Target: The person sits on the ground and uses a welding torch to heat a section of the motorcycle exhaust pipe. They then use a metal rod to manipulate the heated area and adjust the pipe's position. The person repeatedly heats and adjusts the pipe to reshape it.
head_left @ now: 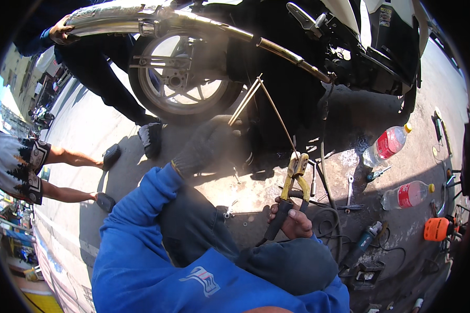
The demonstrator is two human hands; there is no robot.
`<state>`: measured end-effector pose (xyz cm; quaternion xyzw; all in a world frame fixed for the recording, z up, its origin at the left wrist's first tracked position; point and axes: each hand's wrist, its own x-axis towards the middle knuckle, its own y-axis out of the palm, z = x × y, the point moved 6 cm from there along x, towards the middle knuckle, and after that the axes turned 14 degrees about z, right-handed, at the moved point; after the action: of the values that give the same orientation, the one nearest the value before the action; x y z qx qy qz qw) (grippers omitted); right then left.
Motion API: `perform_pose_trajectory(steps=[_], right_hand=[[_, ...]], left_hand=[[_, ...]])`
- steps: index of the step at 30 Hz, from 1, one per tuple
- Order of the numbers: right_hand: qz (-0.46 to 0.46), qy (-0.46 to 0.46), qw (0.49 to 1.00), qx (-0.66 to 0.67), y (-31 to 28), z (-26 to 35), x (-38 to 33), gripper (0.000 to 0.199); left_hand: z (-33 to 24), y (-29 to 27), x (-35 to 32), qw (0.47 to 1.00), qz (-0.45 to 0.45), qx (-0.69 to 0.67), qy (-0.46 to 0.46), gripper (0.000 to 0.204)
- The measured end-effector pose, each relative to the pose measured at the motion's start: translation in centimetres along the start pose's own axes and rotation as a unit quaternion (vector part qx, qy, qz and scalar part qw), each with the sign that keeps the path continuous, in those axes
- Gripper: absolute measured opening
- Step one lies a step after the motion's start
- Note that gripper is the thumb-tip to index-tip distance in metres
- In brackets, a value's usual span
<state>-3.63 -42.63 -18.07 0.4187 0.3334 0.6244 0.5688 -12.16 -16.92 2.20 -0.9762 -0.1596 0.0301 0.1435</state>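
My left hand (211,143), in a dark grey work glove, grips thin metal rods (245,99) that point up toward the scooter's exhaust pipe (277,49). My right hand (292,219) is bare and closed around the black handle of a yellow welding electrode holder (296,175). A long electrode rod (278,112) runs from its jaws up to meet the other rods near the pipe. The rear wheel (180,78) of the scooter stands just behind my left hand. My blue sleeves and dark trousers fill the lower middle.
Another person's hand (62,31) holds the chrome muffler at the top left; a second person's legs stand at the left. Two plastic bottles (386,146) (407,195), wrenches (350,193), cables, a grinder (363,242) and an orange tool (437,228) lie on the concrete at the right.
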Motion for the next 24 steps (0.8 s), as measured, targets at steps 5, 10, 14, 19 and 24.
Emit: perform_pose_trajectory(steps=[5,10,14,19,24], right_hand=[[-0.119,-0.098,0.986,0.070,-3.0,0.0,-4.5,0.053],[-0.305,-0.156,0.938,0.060,-7.4,-0.3,-8.5,0.044],[-0.394,-0.212,0.888,0.111,-11.0,-1.3,-10.3,0.043],[-0.439,-0.225,0.863,0.111,-14.9,-2.3,-9.0,0.063],[-0.496,-0.155,0.850,0.091,-17.7,-3.1,-6.4,0.089]], left_hand=[[0.1,-0.4,0.4,0.999,-0.032,0.022,-0.015,0.040],[0.0,-2.3,0.4,0.994,-0.098,-0.006,-0.044,0.045],[0.5,-4.7,1.1,0.990,-0.113,-0.084,-0.023,0.037],[-1.3,-6.2,4.6,0.947,-0.125,0.286,0.078,0.031],[3.1,-6.2,9.8,0.988,-0.092,-0.116,-0.040,0.029]])
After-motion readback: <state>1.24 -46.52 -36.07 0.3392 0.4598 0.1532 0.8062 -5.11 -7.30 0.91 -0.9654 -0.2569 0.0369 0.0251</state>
